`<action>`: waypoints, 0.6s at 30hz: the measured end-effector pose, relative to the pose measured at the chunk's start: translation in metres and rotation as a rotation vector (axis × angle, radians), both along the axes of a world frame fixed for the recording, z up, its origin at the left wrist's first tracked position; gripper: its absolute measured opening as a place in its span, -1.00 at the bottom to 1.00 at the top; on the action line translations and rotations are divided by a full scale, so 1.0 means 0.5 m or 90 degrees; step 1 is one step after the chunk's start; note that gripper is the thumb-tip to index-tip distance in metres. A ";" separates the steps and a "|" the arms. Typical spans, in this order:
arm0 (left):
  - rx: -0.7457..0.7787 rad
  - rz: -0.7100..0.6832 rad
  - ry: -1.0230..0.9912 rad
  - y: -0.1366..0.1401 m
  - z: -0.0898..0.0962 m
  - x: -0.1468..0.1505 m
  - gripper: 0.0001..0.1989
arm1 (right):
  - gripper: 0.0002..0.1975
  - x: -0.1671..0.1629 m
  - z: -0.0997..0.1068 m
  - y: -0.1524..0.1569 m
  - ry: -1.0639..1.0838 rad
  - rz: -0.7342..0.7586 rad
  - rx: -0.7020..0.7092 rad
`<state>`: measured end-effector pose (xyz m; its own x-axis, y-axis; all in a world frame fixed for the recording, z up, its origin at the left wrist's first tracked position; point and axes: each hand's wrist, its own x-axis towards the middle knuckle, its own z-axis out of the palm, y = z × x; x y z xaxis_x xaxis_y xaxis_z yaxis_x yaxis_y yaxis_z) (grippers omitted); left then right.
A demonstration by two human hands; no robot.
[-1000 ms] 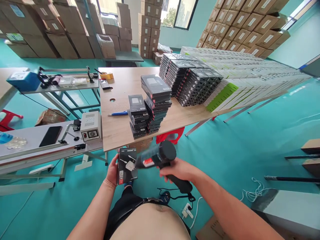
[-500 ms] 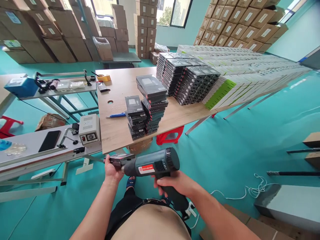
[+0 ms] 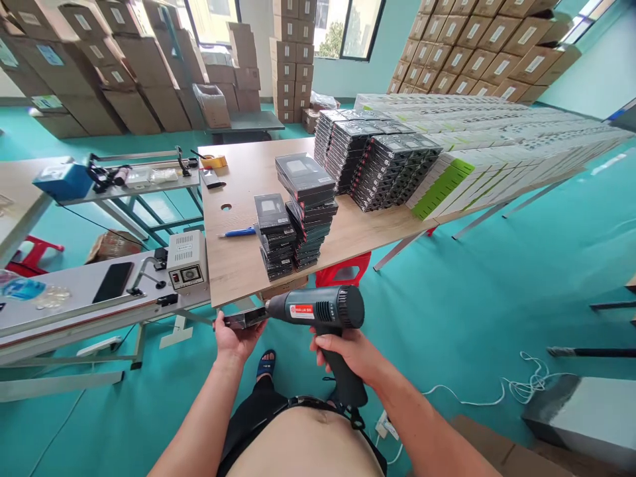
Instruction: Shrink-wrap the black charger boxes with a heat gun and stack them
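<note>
My right hand [image 3: 342,351] grips a dark heat gun [image 3: 322,308] by its handle, with the nozzle pointing left. My left hand [image 3: 236,339] holds a flat black box [image 3: 246,318] from below, just off the table's front edge. The nozzle tip sits close to the right end of this box; whether they touch I cannot tell. Behind them, short stacks of similar shiny black boxes [image 3: 275,238] stand on the wooden table [image 3: 233,265]. A blue pen-like knife [image 3: 238,232] lies to the left of the stacks.
Larger bundles of black boxes [image 3: 377,165] and long rows of white boxes [image 3: 497,172] fill the table to the right. A sealing machine [image 3: 186,262] stands at the left, with a phone [image 3: 113,281] on its bench. A red stool [image 3: 345,270] is under the table.
The heat gun has risen slightly, and its nozzle has gone from in front of the box to its right end. The held box has tilted. The view has shifted a little.
</note>
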<state>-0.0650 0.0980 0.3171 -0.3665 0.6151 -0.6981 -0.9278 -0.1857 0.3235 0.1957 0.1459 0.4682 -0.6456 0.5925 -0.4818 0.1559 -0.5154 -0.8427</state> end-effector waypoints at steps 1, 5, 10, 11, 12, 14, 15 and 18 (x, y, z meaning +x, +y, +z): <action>0.000 0.011 0.006 0.000 0.001 0.000 -0.34 | -0.64 0.000 0.001 0.001 0.002 0.020 0.001; 0.022 0.063 -0.028 -0.001 0.009 -0.001 -0.37 | -0.64 0.013 0.000 0.007 0.031 0.045 0.006; 0.099 0.063 -0.086 -0.004 0.022 0.005 -0.27 | -0.63 0.043 -0.009 0.019 -0.017 -0.060 -0.014; 0.106 0.062 -0.079 -0.004 0.023 0.007 -0.25 | -0.64 0.047 -0.008 0.019 -0.009 -0.046 -0.024; 0.114 0.059 -0.072 -0.003 0.023 0.007 -0.24 | -0.64 0.050 -0.006 0.018 0.001 -0.032 -0.034; 0.123 0.056 -0.049 -0.004 0.023 0.007 -0.29 | -0.65 0.053 -0.001 0.014 0.025 -0.030 -0.047; 0.114 0.054 -0.033 -0.005 0.024 0.005 -0.36 | -0.65 0.054 0.001 0.013 0.032 -0.044 -0.048; 0.074 0.040 0.011 -0.011 0.031 -0.005 -0.48 | -0.66 0.066 0.003 0.011 0.027 -0.098 -0.048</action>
<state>-0.0674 0.0923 0.3325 -0.4178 0.6674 -0.6165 -0.9079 -0.2805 0.3116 0.2287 0.1516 0.4698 -0.5706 0.6493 -0.5029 0.0354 -0.5924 -0.8049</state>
